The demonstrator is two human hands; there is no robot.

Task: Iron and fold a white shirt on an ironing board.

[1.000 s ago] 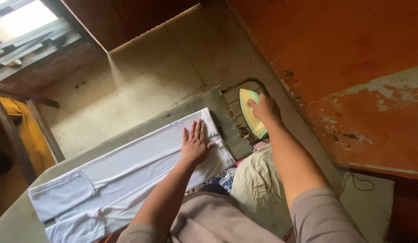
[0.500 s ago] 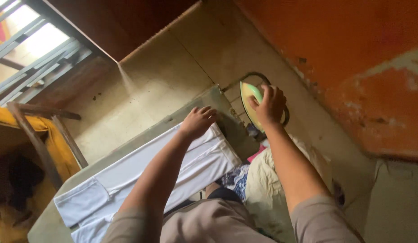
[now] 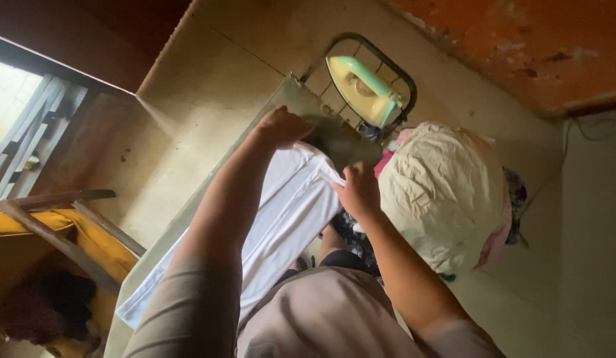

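White cloth [image 3: 281, 219] lies along the ironing table [image 3: 301, 96], its long axis running from the lower left of the frame up toward the centre. Both hands sit at its upper end: the left hand [image 3: 281, 126] is curled over the far corner, knuckles up, and the right hand [image 3: 357, 189] pinches the near corner just right of centre. So the cloth stretches away from the hands toward the lower left. A green iron [image 3: 361, 89] rests on its wire rack [image 3: 404, 83] beyond them, upper centre, nearer the left hand, untouched. A cream bundle [image 3: 447, 192] sits right of the right hand.
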